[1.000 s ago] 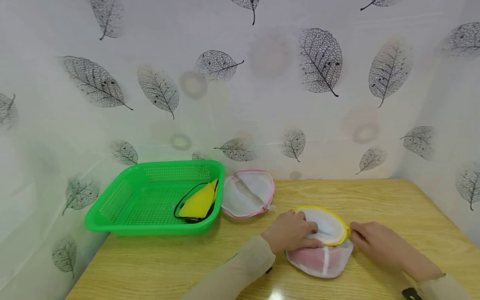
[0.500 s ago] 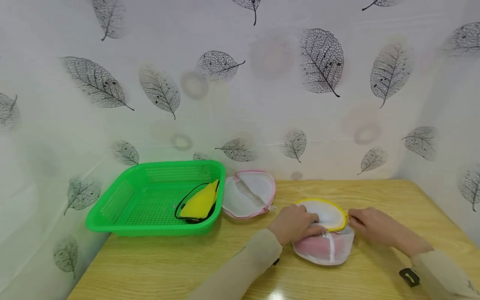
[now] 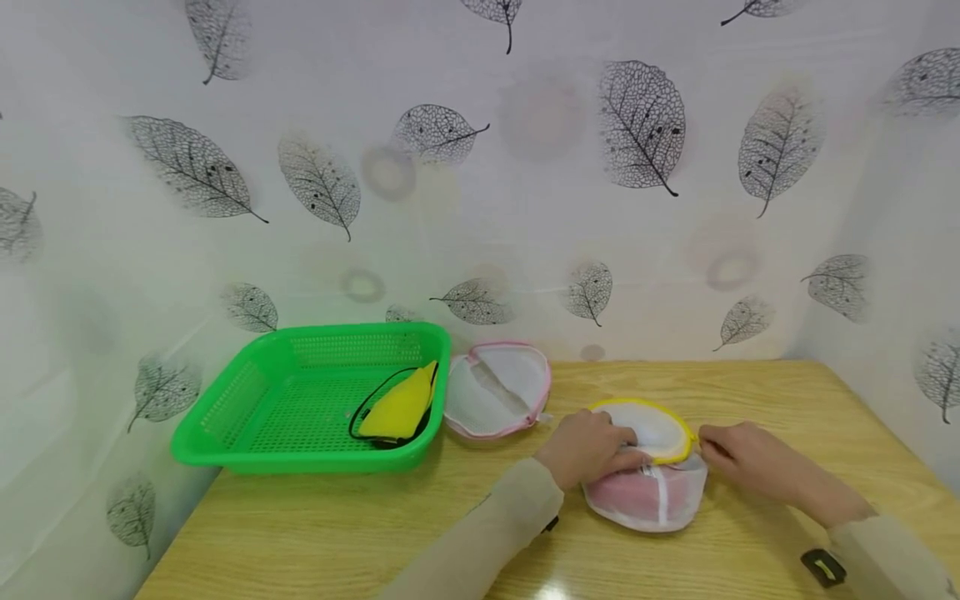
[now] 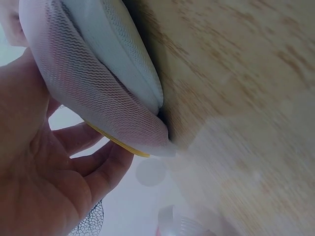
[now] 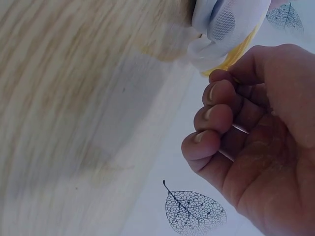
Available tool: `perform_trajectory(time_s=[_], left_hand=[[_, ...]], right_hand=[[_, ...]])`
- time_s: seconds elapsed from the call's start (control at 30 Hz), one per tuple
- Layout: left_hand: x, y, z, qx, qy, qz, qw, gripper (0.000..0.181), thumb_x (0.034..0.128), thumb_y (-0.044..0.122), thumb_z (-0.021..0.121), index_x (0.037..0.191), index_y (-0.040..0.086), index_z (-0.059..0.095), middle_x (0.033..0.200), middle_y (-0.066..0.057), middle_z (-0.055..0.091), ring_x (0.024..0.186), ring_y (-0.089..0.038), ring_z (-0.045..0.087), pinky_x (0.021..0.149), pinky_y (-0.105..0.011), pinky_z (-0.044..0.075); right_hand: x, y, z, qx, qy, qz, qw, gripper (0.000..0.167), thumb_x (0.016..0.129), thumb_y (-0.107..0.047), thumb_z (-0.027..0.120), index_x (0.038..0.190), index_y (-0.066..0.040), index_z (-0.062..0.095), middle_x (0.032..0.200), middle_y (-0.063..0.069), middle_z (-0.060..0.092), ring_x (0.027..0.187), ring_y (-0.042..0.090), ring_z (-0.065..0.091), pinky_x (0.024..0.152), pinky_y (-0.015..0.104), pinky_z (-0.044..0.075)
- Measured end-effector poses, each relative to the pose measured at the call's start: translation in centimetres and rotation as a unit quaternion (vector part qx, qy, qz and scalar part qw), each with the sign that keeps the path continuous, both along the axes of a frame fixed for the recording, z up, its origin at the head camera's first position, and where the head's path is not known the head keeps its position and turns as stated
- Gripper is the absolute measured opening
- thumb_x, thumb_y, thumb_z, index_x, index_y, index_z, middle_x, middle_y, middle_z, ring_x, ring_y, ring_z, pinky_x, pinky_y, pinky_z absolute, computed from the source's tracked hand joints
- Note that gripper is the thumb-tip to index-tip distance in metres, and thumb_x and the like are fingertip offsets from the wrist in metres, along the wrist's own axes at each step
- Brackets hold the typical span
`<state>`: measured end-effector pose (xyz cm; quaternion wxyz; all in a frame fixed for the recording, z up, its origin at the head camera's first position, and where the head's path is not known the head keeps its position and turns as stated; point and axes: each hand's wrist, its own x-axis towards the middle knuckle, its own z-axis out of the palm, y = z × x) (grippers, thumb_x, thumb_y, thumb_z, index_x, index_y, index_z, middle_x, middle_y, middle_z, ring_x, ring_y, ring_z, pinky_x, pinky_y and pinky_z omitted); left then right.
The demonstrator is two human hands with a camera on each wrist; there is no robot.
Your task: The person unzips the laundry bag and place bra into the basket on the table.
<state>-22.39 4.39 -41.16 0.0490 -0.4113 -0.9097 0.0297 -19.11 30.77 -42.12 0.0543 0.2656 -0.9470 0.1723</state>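
A white mesh laundry bag (image 3: 626, 500) with a yellow zipped rim sits on the table, and something pink shows through its side. My left hand (image 3: 588, 450) grips the bag's left side, fingers over the top panel and thumb along the front. In the left wrist view those fingers (image 4: 110, 169) curl at the yellow edge and the mesh wall (image 4: 93, 83) bulges. At the right end of the rim, my right hand (image 3: 757, 462) pinches the yellow zip end between thumb and index finger. The right wrist view shows its other fingers (image 5: 206, 145) curled; the pull itself is hidden.
A green plastic basket (image 3: 202, 442) stands at the left, with a yellow item with a black cord (image 3: 401, 406) inside. Beside it lies another mesh bag (image 3: 498, 387) with pink trim. A leaf-printed curtain (image 3: 525, 208) hangs behind the table (image 3: 337, 533).
The mesh bag and both hands have shifted a little away from me, mostly in the first half second. Both hands have kept their hold on the bag.
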Motion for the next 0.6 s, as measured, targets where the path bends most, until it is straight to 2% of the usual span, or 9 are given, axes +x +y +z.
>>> perform_trajectory(time_s=[0.4, 0.6], left_hand=[[0.02, 0.01, 0.00, -0.001, -0.007, -0.002, 1.0000, 0.049, 0.1035, 0.064, 0.039, 0.122, 0.033, 0.073, 0.103, 0.008, 0.075, 0.086, -0.007, 0.065, 0.070, -0.023, 0.055], [0.00, -0.02, -0.03, 0.007, 0.000, -0.005, 1.0000, 0.048, 0.1034, 0.063, 0.041, 0.120, 0.033, 0.074, 0.102, 0.008, 0.075, 0.084, -0.007, 0.064, 0.068, -0.022, 0.054]], right_hand=[[0.47, -0.13, -0.27, -0.004, 0.000, -0.014, 0.9999, 0.034, 0.099, -0.005, 0.060, 0.073, -0.024, 0.048, 0.062, -0.018, 0.033, 0.055, -0.007, 0.028, 0.051, 0.018, 0.029], [0.55, -0.15, -0.42, -0.002, 0.017, -0.017, 0.9997, 0.035, 0.097, -0.004, 0.061, 0.072, -0.024, 0.046, 0.061, -0.018, 0.031, 0.055, -0.007, 0.026, 0.051, 0.017, 0.028]])
